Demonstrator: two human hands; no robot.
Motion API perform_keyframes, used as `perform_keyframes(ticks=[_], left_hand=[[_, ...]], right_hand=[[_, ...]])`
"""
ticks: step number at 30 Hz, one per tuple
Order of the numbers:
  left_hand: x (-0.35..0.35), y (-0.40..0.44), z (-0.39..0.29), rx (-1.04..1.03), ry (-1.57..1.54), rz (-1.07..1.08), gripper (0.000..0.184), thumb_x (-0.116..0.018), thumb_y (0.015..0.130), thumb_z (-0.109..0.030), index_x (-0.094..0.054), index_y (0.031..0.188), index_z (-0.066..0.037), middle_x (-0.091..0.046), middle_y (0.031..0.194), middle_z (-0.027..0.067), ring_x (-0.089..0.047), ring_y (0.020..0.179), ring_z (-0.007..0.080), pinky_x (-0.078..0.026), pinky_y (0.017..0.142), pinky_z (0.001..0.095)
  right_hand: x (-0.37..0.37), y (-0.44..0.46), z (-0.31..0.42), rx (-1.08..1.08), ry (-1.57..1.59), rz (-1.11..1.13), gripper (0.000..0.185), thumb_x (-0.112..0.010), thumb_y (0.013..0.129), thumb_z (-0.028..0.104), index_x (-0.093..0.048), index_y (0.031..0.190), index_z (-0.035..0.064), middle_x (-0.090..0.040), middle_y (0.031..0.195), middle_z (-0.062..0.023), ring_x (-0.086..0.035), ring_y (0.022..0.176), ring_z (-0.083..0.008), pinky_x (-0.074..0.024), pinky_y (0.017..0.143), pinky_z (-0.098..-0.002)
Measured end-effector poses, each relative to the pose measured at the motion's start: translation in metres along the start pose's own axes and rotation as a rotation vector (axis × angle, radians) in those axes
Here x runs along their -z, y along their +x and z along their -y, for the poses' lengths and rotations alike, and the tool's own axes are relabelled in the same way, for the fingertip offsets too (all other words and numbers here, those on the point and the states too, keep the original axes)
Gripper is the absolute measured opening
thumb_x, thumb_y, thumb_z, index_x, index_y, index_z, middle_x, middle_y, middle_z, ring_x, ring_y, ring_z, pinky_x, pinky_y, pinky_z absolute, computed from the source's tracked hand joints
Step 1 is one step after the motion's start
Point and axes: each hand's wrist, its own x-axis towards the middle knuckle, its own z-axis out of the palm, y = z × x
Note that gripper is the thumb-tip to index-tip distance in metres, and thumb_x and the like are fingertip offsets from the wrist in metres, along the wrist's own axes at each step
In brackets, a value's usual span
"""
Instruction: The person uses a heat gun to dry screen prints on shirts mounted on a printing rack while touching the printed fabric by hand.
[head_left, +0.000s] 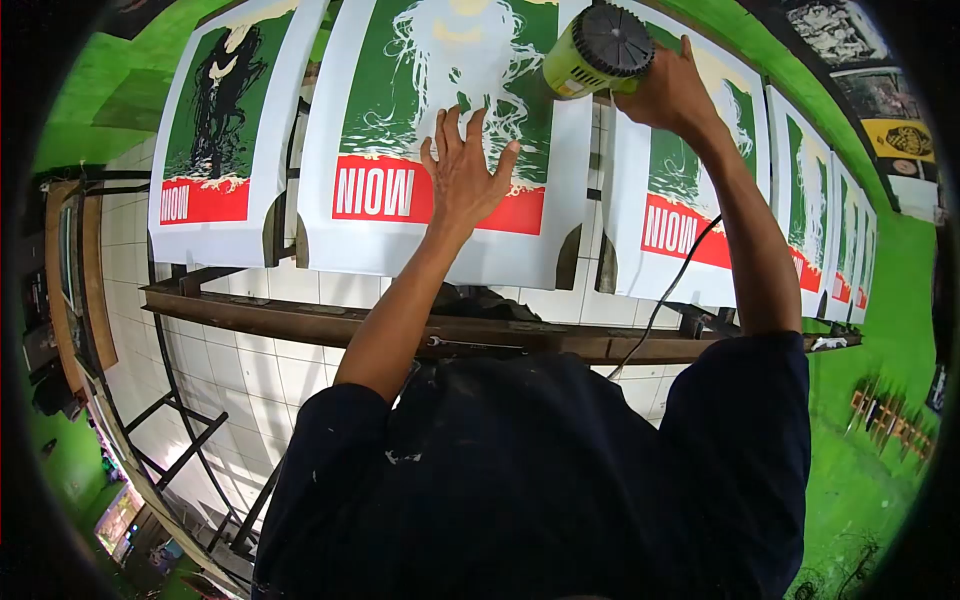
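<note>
My right hand (672, 92) is wrapped round a lime-green heat gun (590, 55) with a black vented rear cap, held over the right side of the middle printed white cloth (470, 255). The heat gun's nozzle is hidden from me. My left hand (465, 178) is open, fingers spread, over the lower middle of that cloth's print; I cannot tell whether it touches. The print has a green field, a pale figure and a red band with white letters.
Similar printed cloths (690, 275) line the rack to the right, and one with black ink added (205, 250) lies left. A brown metal rail (330, 322) with a wrench (470, 344) on it runs before me. A black cord (665, 290) hangs near my right arm.
</note>
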Motion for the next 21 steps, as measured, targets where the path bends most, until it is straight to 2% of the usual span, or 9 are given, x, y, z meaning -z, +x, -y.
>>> perform_keyframes(ticks=[5, 9, 12, 13, 16, 19, 21], left_hand=[[0.000, 0.001, -0.002, -0.005, 0.001, -0.008, 0.065, -0.055, 0.095, -0.053, -0.048, 0.142, -0.009, -0.034, 0.149, 0.0211, -0.027, 0.144, 0.0356, -0.016, 0.113, 0.0621], [0.004, 0.000, -0.003, -0.006, 0.006, -0.005, 0.065, -0.055, 0.095, -0.053, -0.048, 0.142, -0.009, -0.034, 0.148, 0.0211, -0.028, 0.144, 0.0360, -0.017, 0.112, 0.0621], [0.003, 0.001, -0.002, -0.016, 0.003, -0.019, 0.065, -0.055, 0.095, -0.053, -0.048, 0.142, -0.009, -0.035, 0.148, 0.0211, -0.028, 0.144, 0.0362, -0.017, 0.112, 0.0623], [0.002, 0.000, -0.002, -0.027, 0.004, -0.030, 0.065, -0.055, 0.095, -0.053, -0.048, 0.142, -0.009, -0.035, 0.148, 0.0211, -0.028, 0.144, 0.0362, -0.017, 0.112, 0.0625], [0.002, -0.001, 0.001, -0.044, 0.009, -0.041, 0.065, -0.056, 0.094, -0.053, -0.048, 0.141, -0.009, -0.035, 0.147, 0.0212, -0.028, 0.143, 0.0364, -0.017, 0.112, 0.0629], [0.004, 0.000, 0.001, -0.045, 0.009, -0.038, 0.064, -0.057, 0.094, -0.052, -0.048, 0.141, -0.009, -0.036, 0.147, 0.0213, -0.028, 0.143, 0.0367, -0.017, 0.111, 0.0633], [0.006, -0.002, 0.005, -0.049, -0.006, -0.020, 0.069, -0.056, 0.093, -0.055, -0.046, 0.142, -0.006, -0.035, 0.146, 0.0253, -0.026, 0.144, 0.0409, -0.018, 0.111, 0.0651]], right_hand=[[0.003, -0.007, 0.004, -0.041, 0.023, 0.111, 0.049, -0.080, 0.075, 0.030, -0.068, 0.120, 0.0150, -0.072, 0.113, -0.0119, -0.067, 0.107, -0.0348, -0.0210, 0.113, -0.0703], [0.006, -0.009, 0.008, 0.019, -0.025, -0.064, 0.052, -0.079, 0.074, 0.028, -0.066, 0.122, 0.0140, -0.071, 0.114, -0.0113, -0.066, 0.110, -0.0345, -0.0189, 0.114, -0.0710], [0.013, -0.016, 0.011, -0.035, 0.060, 0.140, 0.051, -0.077, 0.073, 0.025, -0.067, 0.122, 0.0152, -0.071, 0.114, -0.0120, -0.065, 0.110, -0.0352, -0.0200, 0.114, -0.0707], [0.011, -0.018, 0.011, -0.036, 0.059, 0.144, 0.051, -0.077, 0.073, 0.025, -0.067, 0.122, 0.0152, -0.071, 0.114, -0.0120, -0.065, 0.110, -0.0352, -0.0200, 0.114, -0.0707], [-0.002, -0.017, 0.007, -0.019, -0.022, -0.006, 0.050, -0.076, 0.072, 0.025, -0.068, 0.120, 0.0154, -0.072, 0.110, -0.0121, -0.066, 0.108, -0.0347, -0.0182, 0.115, -0.0699], [0.014, -0.027, 0.014, -0.035, 0.085, 0.053, 0.047, -0.075, 0.071, 0.023, -0.069, 0.117, 0.0149, -0.074, 0.105, -0.0121, -0.068, 0.105, -0.0340, -0.0193, 0.115, -0.0685], [0.017, -0.028, 0.015, -0.040, 0.136, 0.089, 0.045, -0.074, 0.071, 0.022, -0.069, 0.116, 0.0146, -0.074, 0.102, -0.0121, -0.068, 0.103, -0.0336, -0.0199, 0.116, -0.0678]])
